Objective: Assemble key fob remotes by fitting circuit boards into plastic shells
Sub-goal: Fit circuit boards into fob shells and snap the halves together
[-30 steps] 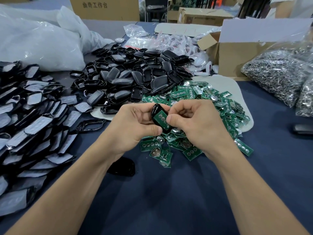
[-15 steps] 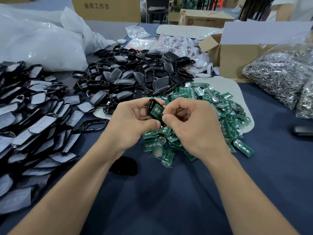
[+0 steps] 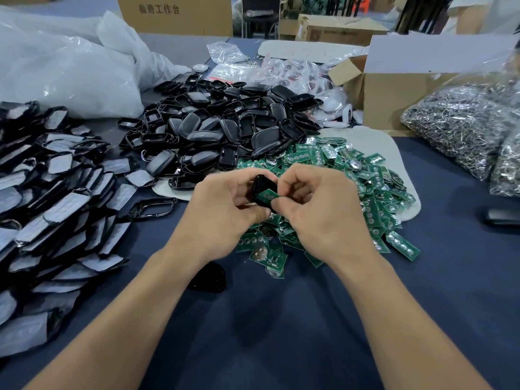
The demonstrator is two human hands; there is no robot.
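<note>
Left hand: curled, gripping black shell. Right hand: pinching green circuit board against shell. Seating depth hidden by fingers.

Green board against black shell

The left forearm and right forearm are bare down to the view's lower edge; the left grip and right grip are likewise bare.
</note>
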